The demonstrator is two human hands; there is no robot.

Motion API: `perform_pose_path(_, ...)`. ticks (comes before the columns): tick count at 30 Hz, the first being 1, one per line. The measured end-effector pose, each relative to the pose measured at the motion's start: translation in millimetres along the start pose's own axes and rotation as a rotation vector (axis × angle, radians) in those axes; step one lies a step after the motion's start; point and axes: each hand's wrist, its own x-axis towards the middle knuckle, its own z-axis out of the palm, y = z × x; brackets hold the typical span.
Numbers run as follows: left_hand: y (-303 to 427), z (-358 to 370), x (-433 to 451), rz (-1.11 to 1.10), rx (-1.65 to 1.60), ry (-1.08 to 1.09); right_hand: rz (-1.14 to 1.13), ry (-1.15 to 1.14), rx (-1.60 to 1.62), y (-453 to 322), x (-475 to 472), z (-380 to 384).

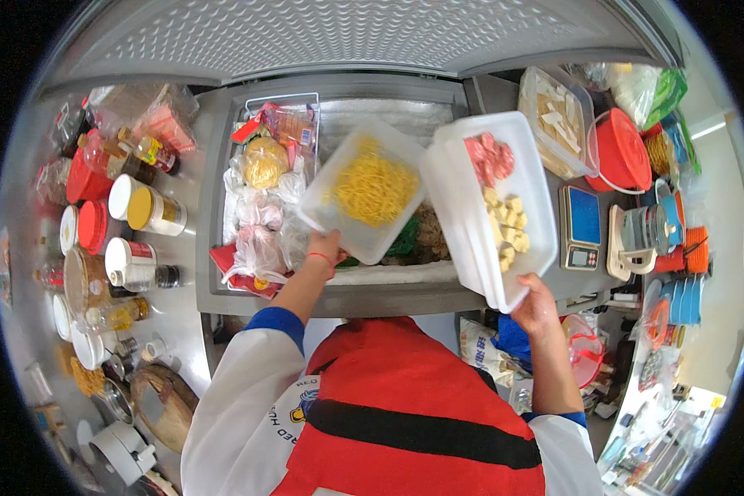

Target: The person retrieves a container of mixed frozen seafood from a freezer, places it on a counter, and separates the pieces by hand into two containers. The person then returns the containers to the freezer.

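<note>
My left hand (328, 251) grips the near corner of a translucent plastic tray (372, 250), tilted over an open chest freezer (347, 307). Yellow noodle-like strands (375, 189) lie in it. In my right hand (535, 307) is the near end of a white plastic tray (538, 198), apparently with others nested beside it. Pink pieces, perhaps meat (491, 158), fill its far part; pale yellow cubes (509, 226) are nearer me. Below the trays, a green mesh bag (404, 239) and brown contents (434, 232) partly show inside the freezer.
A wire basket (283, 95) of bagged food sits at the freezer's left; its raised lid (347, 37) stands behind. To the right are a lidless clear container (586, 146), a red bucket (623, 149) and a digital scale (581, 226). Jars and bottles crowd the left steel counter (183, 273).
</note>
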Motion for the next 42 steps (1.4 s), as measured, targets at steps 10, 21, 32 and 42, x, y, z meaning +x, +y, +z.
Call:
perform_pose_path(10, -74.6, 73.4, 86.8, -0.450, -0.248, 0.406, 0.223, 0.097, -0.025, 73.3, 166.0, 117.8)
perform_pose_path(21, -140.8, 30.0, 227.5, -0.393, -0.609, 0.796, 0.308, 0.377, 0.038, 181.5, 342.5, 44.1)
perform_pose_path(32, -198.4, 71.8, 266.1, -0.242, 0.030, 0.802, 0.358, 0.464, 0.125, 227.8, 446.9, -14.3)
perform_pose_path(42, -207.0, 19.9, 282.7, -0.480, -0.526, 0.842, 0.360, 0.449, -0.066, 239.7, 456.7, -4.8)
